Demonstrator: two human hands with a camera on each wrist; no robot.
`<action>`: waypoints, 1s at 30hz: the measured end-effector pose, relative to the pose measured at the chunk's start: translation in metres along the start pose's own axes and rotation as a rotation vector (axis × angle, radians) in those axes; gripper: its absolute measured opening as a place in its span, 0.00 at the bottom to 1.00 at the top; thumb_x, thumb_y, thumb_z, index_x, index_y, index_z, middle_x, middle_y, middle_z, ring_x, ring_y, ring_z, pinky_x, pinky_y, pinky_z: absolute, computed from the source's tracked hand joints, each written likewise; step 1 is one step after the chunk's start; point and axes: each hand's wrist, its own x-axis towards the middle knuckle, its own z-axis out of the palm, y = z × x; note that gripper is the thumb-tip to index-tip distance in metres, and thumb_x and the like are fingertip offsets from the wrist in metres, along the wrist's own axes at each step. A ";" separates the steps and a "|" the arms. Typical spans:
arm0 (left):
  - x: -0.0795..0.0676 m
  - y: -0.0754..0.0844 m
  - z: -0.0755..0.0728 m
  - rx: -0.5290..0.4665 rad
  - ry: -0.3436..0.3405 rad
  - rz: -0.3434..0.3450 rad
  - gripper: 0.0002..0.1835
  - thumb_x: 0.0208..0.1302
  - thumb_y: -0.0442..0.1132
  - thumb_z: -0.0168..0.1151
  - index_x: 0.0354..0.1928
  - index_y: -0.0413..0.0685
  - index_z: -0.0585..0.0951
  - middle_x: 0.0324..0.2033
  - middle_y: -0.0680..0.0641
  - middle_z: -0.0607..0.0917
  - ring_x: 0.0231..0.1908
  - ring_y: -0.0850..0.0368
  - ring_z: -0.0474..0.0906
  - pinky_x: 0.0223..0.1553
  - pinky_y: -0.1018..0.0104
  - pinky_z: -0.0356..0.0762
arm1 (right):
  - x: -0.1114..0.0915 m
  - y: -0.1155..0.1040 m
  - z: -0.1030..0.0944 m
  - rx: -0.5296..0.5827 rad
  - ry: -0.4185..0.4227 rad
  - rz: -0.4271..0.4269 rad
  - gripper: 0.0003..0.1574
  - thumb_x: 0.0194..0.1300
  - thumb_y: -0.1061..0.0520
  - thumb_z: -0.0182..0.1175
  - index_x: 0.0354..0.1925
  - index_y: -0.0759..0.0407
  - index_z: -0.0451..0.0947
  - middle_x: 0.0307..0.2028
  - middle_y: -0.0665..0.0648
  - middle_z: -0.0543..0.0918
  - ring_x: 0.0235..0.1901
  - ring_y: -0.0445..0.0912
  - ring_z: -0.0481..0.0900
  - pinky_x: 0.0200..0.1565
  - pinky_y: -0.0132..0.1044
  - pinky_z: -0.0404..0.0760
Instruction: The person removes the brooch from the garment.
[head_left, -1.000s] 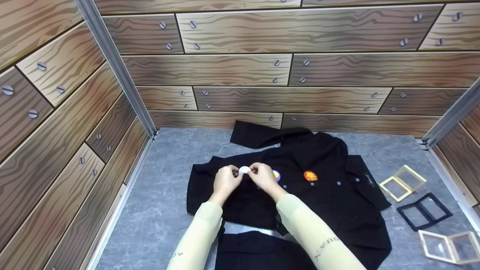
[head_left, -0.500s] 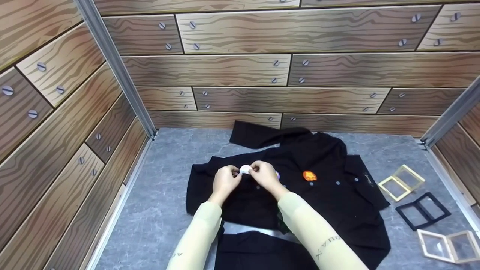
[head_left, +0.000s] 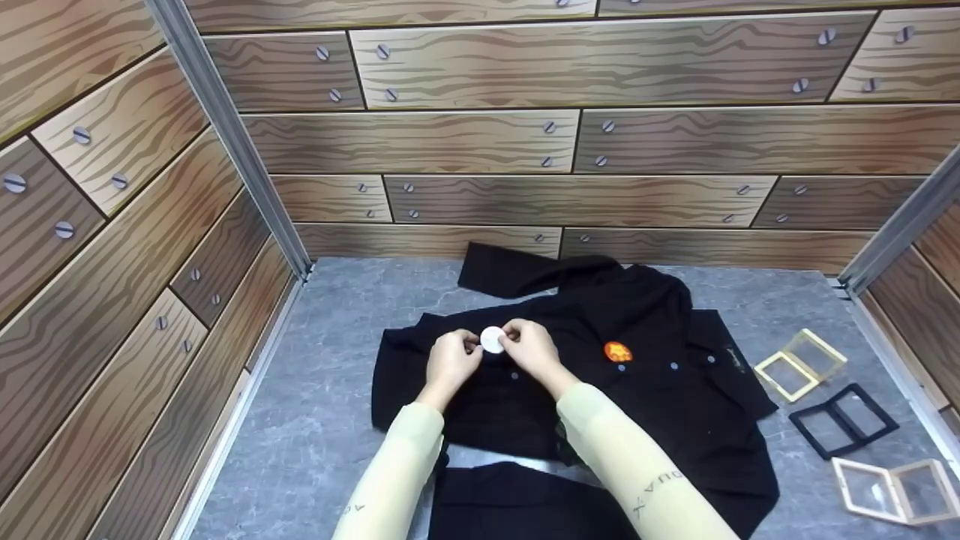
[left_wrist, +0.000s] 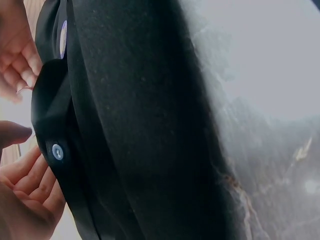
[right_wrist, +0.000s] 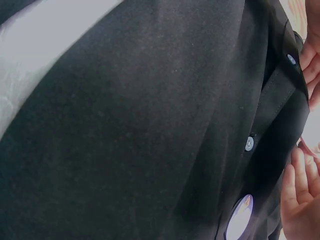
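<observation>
Over a black buttoned shirt [head_left: 645, 420] spread on the grey surface, my two hands hold a round badge with a plain white face [head_left: 492, 340]. My right hand [head_left: 531, 351] pinches its right edge. The curled thumb and fingers of my left hand [head_left: 452, 363] are at its left edge; their exact grip is partly hidden. An orange badge with a yellow star [head_left: 618, 352] is on the shirt. The right wrist view shows another badge, purple-rimmed [right_wrist: 239, 218], near a shirt button [right_wrist: 249, 144]; in the head view my right hand covers it.
Three hinged, clear-paned frames lie unfolded at the right: yellow [head_left: 801, 365], black [head_left: 844, 421] and pale wood [head_left: 897, 491]. A folded black cloth [head_left: 517, 504] lies at the near edge. Wood-patterned walls [head_left: 480, 142] stand behind and at both sides.
The white badge has turned so that more of its face shows upward. My right hand has shifted slightly and now covers the purple-rimmed badge in the head view.
</observation>
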 end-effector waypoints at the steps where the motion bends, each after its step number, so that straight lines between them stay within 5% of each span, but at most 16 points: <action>1: 0.000 0.000 0.000 0.000 0.001 0.002 0.08 0.60 0.33 0.70 0.41 0.39 0.90 0.33 0.44 0.93 0.37 0.49 0.90 0.44 0.52 0.87 | 0.000 -0.001 0.000 -0.003 -0.005 0.014 0.05 0.67 0.58 0.69 0.38 0.59 0.88 0.35 0.56 0.91 0.37 0.47 0.86 0.41 0.40 0.81; 7: 0.001 0.003 0.002 -0.011 0.005 -0.001 0.08 0.61 0.33 0.70 0.41 0.38 0.90 0.34 0.44 0.93 0.38 0.48 0.91 0.45 0.51 0.87 | -0.001 -0.001 0.001 -0.007 -0.011 0.048 0.06 0.68 0.56 0.68 0.39 0.57 0.87 0.36 0.55 0.90 0.37 0.47 0.85 0.39 0.40 0.79; 20: 0.002 0.008 0.002 -0.067 -0.005 -0.084 0.12 0.70 0.39 0.64 0.47 0.39 0.90 0.38 0.43 0.93 0.42 0.48 0.90 0.47 0.53 0.86 | -0.003 0.000 0.003 0.039 0.018 -0.039 0.05 0.66 0.61 0.67 0.37 0.64 0.86 0.32 0.59 0.89 0.33 0.47 0.82 0.39 0.40 0.80; 30: 0.001 0.010 0.006 -0.081 0.027 -0.050 0.12 0.71 0.41 0.65 0.44 0.39 0.90 0.35 0.45 0.94 0.38 0.50 0.90 0.44 0.54 0.87 | -0.005 0.000 0.005 0.098 0.010 -0.057 0.05 0.67 0.64 0.67 0.36 0.67 0.85 0.31 0.62 0.88 0.32 0.46 0.82 0.39 0.38 0.81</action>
